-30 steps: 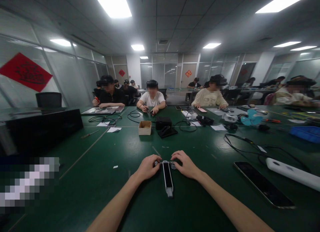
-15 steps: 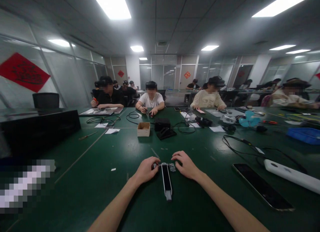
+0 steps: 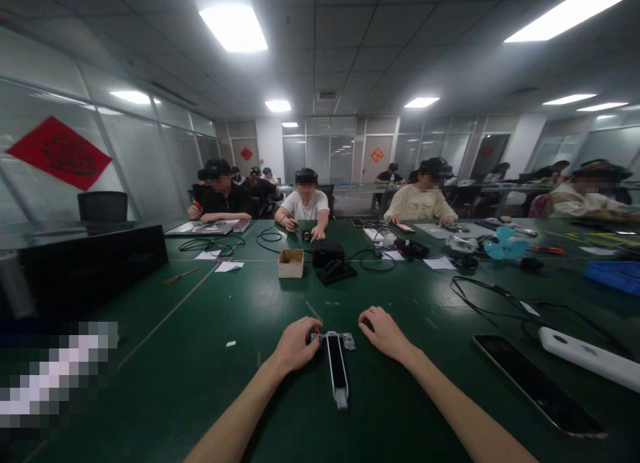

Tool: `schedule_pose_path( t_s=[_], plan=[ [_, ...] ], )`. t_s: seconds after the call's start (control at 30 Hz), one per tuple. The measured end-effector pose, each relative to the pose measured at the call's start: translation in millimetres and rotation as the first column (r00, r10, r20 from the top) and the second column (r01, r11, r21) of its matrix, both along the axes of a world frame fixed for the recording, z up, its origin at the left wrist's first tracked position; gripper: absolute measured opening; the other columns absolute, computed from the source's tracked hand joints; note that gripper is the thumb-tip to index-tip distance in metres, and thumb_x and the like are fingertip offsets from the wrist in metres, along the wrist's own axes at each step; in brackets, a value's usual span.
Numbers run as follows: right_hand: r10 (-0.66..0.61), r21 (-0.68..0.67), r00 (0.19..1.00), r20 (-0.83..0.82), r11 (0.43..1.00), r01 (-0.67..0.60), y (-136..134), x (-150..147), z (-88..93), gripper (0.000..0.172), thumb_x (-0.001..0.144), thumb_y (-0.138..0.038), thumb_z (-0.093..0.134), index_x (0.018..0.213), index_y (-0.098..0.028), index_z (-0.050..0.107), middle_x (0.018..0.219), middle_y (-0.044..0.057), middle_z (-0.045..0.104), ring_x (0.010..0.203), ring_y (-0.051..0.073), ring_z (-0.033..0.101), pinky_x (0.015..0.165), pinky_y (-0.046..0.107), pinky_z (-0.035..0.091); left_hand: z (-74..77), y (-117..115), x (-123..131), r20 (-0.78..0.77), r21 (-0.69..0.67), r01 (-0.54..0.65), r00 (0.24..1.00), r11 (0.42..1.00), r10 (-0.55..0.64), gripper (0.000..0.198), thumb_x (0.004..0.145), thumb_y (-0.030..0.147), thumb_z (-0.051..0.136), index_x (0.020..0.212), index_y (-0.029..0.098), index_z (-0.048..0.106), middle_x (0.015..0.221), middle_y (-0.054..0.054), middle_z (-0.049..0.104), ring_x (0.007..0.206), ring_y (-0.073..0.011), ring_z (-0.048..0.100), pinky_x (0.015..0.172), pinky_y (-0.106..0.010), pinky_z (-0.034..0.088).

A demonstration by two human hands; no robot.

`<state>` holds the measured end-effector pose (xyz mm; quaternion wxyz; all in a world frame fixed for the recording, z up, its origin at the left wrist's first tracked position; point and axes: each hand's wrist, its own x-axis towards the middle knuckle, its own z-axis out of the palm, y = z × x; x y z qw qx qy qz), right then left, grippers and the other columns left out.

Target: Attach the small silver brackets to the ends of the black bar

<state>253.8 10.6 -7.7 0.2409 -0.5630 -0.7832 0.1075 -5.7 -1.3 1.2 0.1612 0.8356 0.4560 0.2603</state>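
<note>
Fingers of the left hand (image 3: 295,346) curl narrowly over the metal bracket end of a slim black device (image 3: 337,370), apparently steadying it on the green bench mat (image 3: 240,383); the right hand (image 3: 385,333) lies open just beside it, not touching.

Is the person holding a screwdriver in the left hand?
No, the left hand touches the metal end of a narrow black device, while the screwdriver lies apart on the green table.

Before me, the bar (image 3: 337,373) showed glossy black plastic beside metal brackets (image 3: 349,342); the table (image 3: 200,383) looked smooth, faintly shiny green; the phone (image 3: 537,383) was glossy glass, the box (image 3: 291,263) plain cardboard.
</note>
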Motion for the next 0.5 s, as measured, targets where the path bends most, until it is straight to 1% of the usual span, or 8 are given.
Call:
schedule_pose_path(
  t_s=[0.13,0.23,0.3,0.4,0.5],
  plan=[
    [0.006,0.016,0.996,-0.089,1.000,-0.004,-10,-11,10.5,0.014,0.085,-0.028,0.051,0.086,-0.018,0.060,0.090,0.007,0.058,0.083,0.020,0.054,0.075,0.036,0.047,3.0,-2,2,0.025,0.074,-0.028,0.999,0.997,0.026,0.023,0.084,0.020,0.049,0.104,0.018,0.058,0.093,-0.003,0.062,0.071,-0.0146,0.056,0.069,-0.028,0.045],
    [0.057,0.030,0.980,-0.188,0.998,-0.052,-21,-25,19.1,0.012,0.086,-0.028,0.050,0.086,-0.018,0.058,0.089,0.006,0.057,0.081,0.018,0.054,0.073,0.033,0.047,10.0,-8,6,0.009,0.133,-0.014,1.000,0.991,0.013,0.023,0.085,0.025,0.052,0.107,0.019,0.057,0.094,-0.003,0.062,0.075,-0.0159,0.057,0.071,-0.028,0.045],
    [0.119,0.035,0.966,-0.229,0.993,-0.114,-28,-35,22.7,0.011,0.086,-0.028,0.052,0.085,-0.018,0.057,0.087,0.005,0.057,0.080,0.018,0.053,0.072,0.032,0.046,12.8,-13,10,-0.020,0.180,0.027,1.000,0.983,-0.024,0.023,0.085,0.026,0.056,0.106,0.020,0.058,0.094,-0.004,0.063,0.081,-0.0172,0.058,0.073,-0.028,0.045],
    [0.213,0.043,0.940,-0.266,0.977,-0.209,-35,-45,24.6,0.010,0.085,-0.027,0.053,0.082,-0.019,0.057,0.085,0.004,0.056,0.079,0.017,0.053,0.072,0.030,0.046,11.3,-16,15,-0.055,0.274,0.107,0.994,0.956,-0.096,0.018,0.086,0.024,0.056,0.104,0.021,0.059,0.095,-0.004,0.064,0.085,-0.0173,0.059,0.075,-0.028,0.045],
    [0.247,0.026,0.920,-0.303,0.968,-0.251,-38,-48,24.7,0.009,0.085,-0.027,0.053,0.084,-0.019,0.057,0.087,0.003,0.056,0.078,0.015,0.053,0.070,0.028,0.046,6.3,-16,18,-0.108,0.345,0.160,0.986,0.925,-0.130,0.014,0.089,0.023,0.053,0.100,0.020,0.061,0.095,-0.005,0.065,0.086,-0.0175,0.059,0.076,-0.029,0.044]
  ],
)
